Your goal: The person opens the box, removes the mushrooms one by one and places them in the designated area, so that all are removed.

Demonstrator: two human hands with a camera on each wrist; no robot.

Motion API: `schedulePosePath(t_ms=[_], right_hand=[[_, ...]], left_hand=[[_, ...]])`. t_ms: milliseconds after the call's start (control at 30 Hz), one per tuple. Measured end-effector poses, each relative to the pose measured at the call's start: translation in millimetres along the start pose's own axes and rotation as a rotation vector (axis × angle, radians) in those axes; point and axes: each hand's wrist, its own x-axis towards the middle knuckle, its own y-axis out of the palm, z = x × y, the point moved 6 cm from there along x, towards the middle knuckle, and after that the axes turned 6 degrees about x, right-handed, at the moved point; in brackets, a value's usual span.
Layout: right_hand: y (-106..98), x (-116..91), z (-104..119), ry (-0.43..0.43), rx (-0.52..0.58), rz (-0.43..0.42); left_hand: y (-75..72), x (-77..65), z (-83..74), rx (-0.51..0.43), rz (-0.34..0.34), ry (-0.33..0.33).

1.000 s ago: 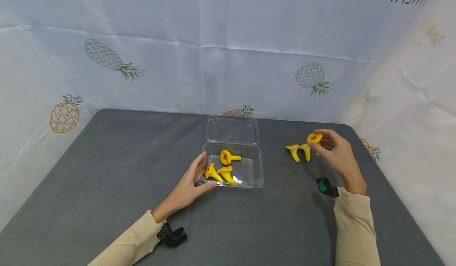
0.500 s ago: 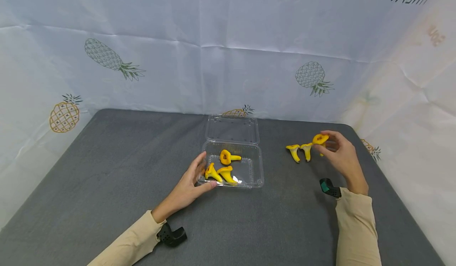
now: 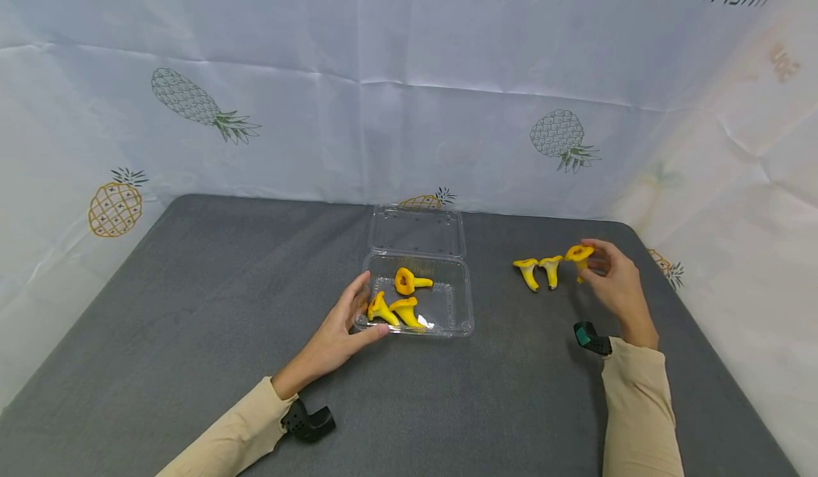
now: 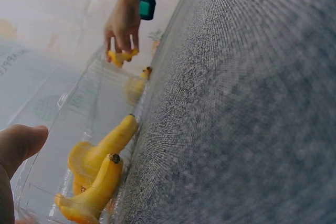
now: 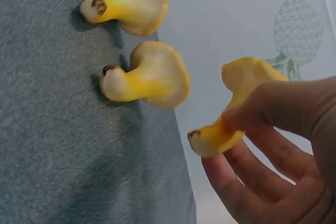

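My right hand pinches a yellow chanterelle mushroom by its stem between thumb and fingers, cap up. Beside it, to the left on the table, two more chanterelles lie apart: one chanterelle nearer and another chanterelle farther left. My left hand holds the left front corner of a clear plastic container, thumb along the front rim and fingers at the left side. Inside that container lie three chanterelles: one with its cap facing up at the back, two at the front left.
The container's hinged lid lies folded back toward the curtain with printed pineapples. A grey cloth covers the table. Dark wrist cameras sit on both wrists, the left wrist camera close over the table.
My right hand has shifted a little to the right with the chanterelle, away from the two on the table. The left hand and the container stay where they were.
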Motion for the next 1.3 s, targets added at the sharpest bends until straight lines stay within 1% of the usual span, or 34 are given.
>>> schedulePosePath(t_ms=[133, 333, 467, 633, 833, 900, 1067, 1133, 1233, 1300], right_hand=[[0, 0, -7, 0.032, -0.018, -0.017], [2, 0, -19, 0.119, -0.047, -0.039], [5, 1, -27, 0.172, -0.047, -0.034], [10, 2, -36, 0.208, -0.072, -0.029], [13, 1, -46, 0.275, -0.090, -0.064], [13, 1, -46, 0.278, -0.095, -0.059], [16, 1, -46, 0.252, -0.117, 0.001], [16, 2, -46, 0.249, -0.133, 0.009], [16, 2, -45, 0.263, -0.158, -0.011], [16, 2, -45, 0.277, -0.166, -0.043]], left_hand=[[0.0, 0.0, 0.2, 0.001, 0.001, -0.001], [0.0, 0.5, 0.6, 0.004, 0.001, 0.003], [-0.1, 0.5, 0.8, 0.004, 0.000, 0.003], [0.2, 1.2, 1.5, 0.003, -0.001, 0.000], [0.5, 1.0, 2.4, 0.005, 0.000, -0.004], [0.4, 0.8, 2.1, 0.006, 0.001, -0.003], [0.3, 1.1, 1.8, 0.005, 0.002, -0.002], [0.3, 1.3, 1.8, 0.005, 0.001, -0.004], [0.2, 1.5, 1.7, 0.006, -0.001, -0.006], [0.1, 1.4, 1.7, 0.006, -0.002, -0.009]])
